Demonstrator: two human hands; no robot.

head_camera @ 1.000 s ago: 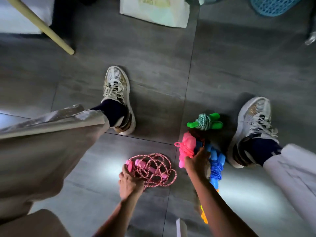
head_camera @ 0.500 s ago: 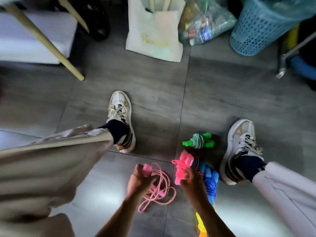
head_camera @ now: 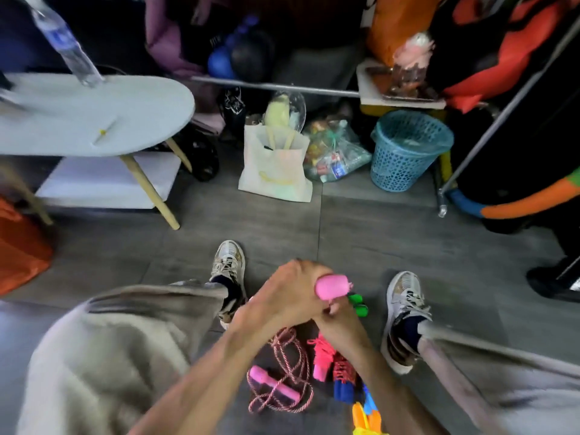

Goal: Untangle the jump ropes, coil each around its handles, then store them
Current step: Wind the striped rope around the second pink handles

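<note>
Left hand [head_camera: 282, 293]: raised above the floor, fingers curled closed around one pink handle [head_camera: 332, 287], whose rounded end sticks out past the knuckles.
Right hand [head_camera: 337, 318]: pressed against the left from below, mostly hidden behind it; grip cannot be told.
Pink-and-white rope [head_camera: 287, 368]: hanging from the joined hands down to the floor, ending in a loose tangle of loops.
Second pink handle [head_camera: 273, 384]: flat on the floor, inside those loops.
Coiled ropes: bright pink bundle [head_camera: 323, 356] just right of the loose rope; red-and-blue bundle [head_camera: 343, 378] touching it; orange-yellow handles [head_camera: 365, 416] at the lower edge, partly cut off.
Green handles [head_camera: 357, 304]: on the floor beyond the hands, mostly hidden by them.
Shoes: left shoe [head_camera: 227, 265] and right shoe [head_camera: 405, 312] planted either side of the ropes; beige trouser legs blurred.
Floor [head_camera: 361, 240]: dark grey tiles.
Farther out: cream tote bag [head_camera: 276, 164] standing upright; clear bag of packets [head_camera: 335, 152] beside it; blue perforated basket [head_camera: 408, 149] to the right.
Desk [head_camera: 94, 117]: pale oval top on wooden legs, far left, bottle [head_camera: 66, 45] on it, blurred.
</note>
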